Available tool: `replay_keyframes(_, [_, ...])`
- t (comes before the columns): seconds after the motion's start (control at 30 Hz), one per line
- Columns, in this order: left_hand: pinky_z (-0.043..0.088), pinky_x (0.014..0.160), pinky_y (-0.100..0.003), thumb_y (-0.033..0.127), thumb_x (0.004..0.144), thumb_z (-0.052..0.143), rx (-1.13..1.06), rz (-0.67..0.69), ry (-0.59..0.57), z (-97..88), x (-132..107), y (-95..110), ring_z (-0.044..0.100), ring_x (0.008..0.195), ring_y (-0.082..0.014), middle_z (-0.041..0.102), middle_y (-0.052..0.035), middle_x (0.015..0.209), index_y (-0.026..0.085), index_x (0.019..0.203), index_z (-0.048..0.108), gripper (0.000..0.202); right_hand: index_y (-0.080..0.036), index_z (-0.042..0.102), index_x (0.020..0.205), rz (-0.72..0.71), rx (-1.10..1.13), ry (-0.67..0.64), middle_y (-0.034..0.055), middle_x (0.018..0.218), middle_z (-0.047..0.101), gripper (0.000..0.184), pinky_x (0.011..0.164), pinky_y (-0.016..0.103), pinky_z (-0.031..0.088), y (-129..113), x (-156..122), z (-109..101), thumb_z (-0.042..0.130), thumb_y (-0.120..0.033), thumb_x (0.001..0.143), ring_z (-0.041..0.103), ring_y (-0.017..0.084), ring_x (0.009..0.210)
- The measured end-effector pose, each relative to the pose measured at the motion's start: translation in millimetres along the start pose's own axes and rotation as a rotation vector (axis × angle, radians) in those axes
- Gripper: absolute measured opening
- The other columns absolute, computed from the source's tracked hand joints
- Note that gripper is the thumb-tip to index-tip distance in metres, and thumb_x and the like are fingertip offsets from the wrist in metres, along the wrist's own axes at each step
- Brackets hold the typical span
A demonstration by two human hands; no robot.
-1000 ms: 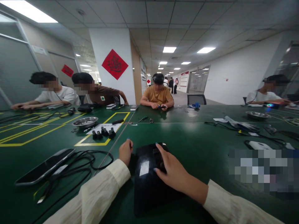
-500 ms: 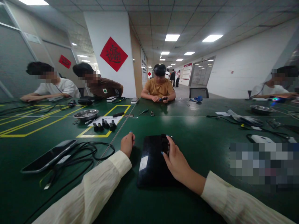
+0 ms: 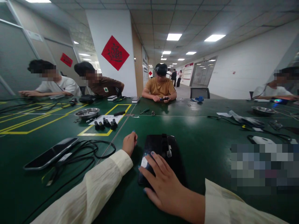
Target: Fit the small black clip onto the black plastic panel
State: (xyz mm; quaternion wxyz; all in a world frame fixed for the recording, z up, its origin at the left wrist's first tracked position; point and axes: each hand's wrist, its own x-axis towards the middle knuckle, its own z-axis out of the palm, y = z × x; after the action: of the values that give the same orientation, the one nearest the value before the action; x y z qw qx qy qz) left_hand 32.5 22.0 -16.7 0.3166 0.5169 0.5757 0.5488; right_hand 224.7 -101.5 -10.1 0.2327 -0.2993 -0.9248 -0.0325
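My right hand (image 3: 161, 180) lies flat, fingers spread, on the near end of a glossy black rectangular tablet-like device (image 3: 161, 155) resting on the green table (image 3: 201, 146) directly before me; a small dark clip-like part (image 3: 165, 144) sits on its far half. My left hand (image 3: 129, 143) rests loosely curled just beside the device's left edge — empty, touching nothing else. The device is laid down and steadied; nothing on it appears opened or removed yet. A dark smartphone (image 3: 50, 153) and black cables (image 3: 81, 155) lie well to the left.
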Motion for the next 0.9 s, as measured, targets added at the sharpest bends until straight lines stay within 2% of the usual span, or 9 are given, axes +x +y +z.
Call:
replay_keyframes(0.1, [0.026, 0.041, -0.022, 0.037, 0.078, 0.033, 0.010, 0.010, 0.001, -0.3, 0.1, -1.1, 0.032, 0.035, -0.0092, 0.033, 0.0060, 0.034, 0.019, 0.050, 0.040, 0.034, -0.024, 0.044, 0.125, 0.037, 0.068, -0.102, 0.0095, 0.144, 0.023, 0.045, 0.105, 0.047, 0.021, -0.1, 3.6, -0.8, 0.045, -0.039, 0.083, 0.008, 0.029, 0.133])
replay_keyframes(0.17, [0.026, 0.041, -0.022, 0.037, 0.078, 0.033, 0.014, 0.009, 0.000, -0.1, -0.5, -1.0, 0.032, 0.035, -0.0092, 0.033, 0.0060, 0.034, 0.019, 0.051, 0.040, 0.034, -0.025, 0.043, 0.127, 0.036, 0.076, -0.131, 0.0095, 0.142, 0.027, 0.046, 0.104, 0.050, 0.019, 5.1, 6.9, -0.7, 0.043, -0.041, 0.084, 0.007, 0.030, 0.133])
replay_keyframes(0.27, [0.025, 0.041, -0.021, 0.038, 0.078, 0.034, -0.005, 0.001, -0.013, 0.7, -1.5, -0.5, 0.031, 0.034, -0.0090, 0.032, 0.0065, 0.033, 0.019, 0.051, 0.040, 0.033, -0.028, 0.040, 0.129, 0.009, 0.053, -0.175, 0.0076, 0.136, 0.038, 0.046, 0.104, 0.054, 0.011, 14.5, 11.6, -0.5, 0.039, -0.045, 0.086, 0.019, 0.028, 0.131])
replay_keyframes(0.37, [0.026, 0.042, -0.021, 0.038, 0.078, 0.034, -0.013, 0.001, -0.019, 1.3, -1.6, -0.4, 0.031, 0.035, -0.0090, 0.032, 0.0066, 0.033, 0.019, 0.051, 0.040, 0.034, -0.031, 0.042, 0.126, -0.018, -0.003, -0.201, 0.0064, 0.133, 0.043, 0.042, 0.103, 0.058, 0.005, 24.4, 14.6, -1.0, 0.038, -0.043, 0.087, 0.030, 0.026, 0.127])
replay_keyframes(0.57, [0.027, 0.042, -0.022, 0.038, 0.078, 0.034, 0.000, -0.002, -0.027, 1.4, 0.0, -1.7, 0.033, 0.035, -0.0094, 0.034, 0.0056, 0.034, 0.019, 0.050, 0.041, 0.035, -0.031, 0.040, 0.128, -0.046, -0.067, -0.241, 0.0084, 0.137, 0.039, 0.042, 0.098, 0.063, 0.016, 46.8, 13.6, 2.8, 0.043, -0.033, 0.086, 0.029, 0.030, 0.127])
replay_keyframes(0.77, [0.027, 0.042, -0.021, 0.041, 0.079, 0.034, -0.035, 0.010, -0.071, 1.5, 1.2, -5.0, 0.032, 0.034, -0.0090, 0.033, 0.0067, 0.033, 0.018, 0.051, 0.042, 0.036, -0.034, 0.040, 0.129, 0.079, -0.140, -0.230, 0.0089, 0.136, 0.040, 0.043, 0.093, 0.066, 0.022, 70.4, 3.9, 12.9, 0.045, -0.029, 0.086, 0.032, 0.033, 0.126])
replay_keyframes(0.9, [0.026, 0.042, -0.021, 0.041, 0.079, 0.034, -0.037, 0.009, -0.087, 1.9, 1.3, -5.8, 0.032, 0.034, -0.0090, 0.033, 0.0067, 0.033, 0.019, 0.051, 0.042, 0.037, -0.039, 0.038, 0.129, 0.139, -0.142, -0.242, 0.0074, 0.138, 0.038, 0.044, 0.092, 0.067, 0.021, 97.2, -5.7, 7.1, 0.043, -0.027, 0.087, 0.032, 0.033, 0.126])
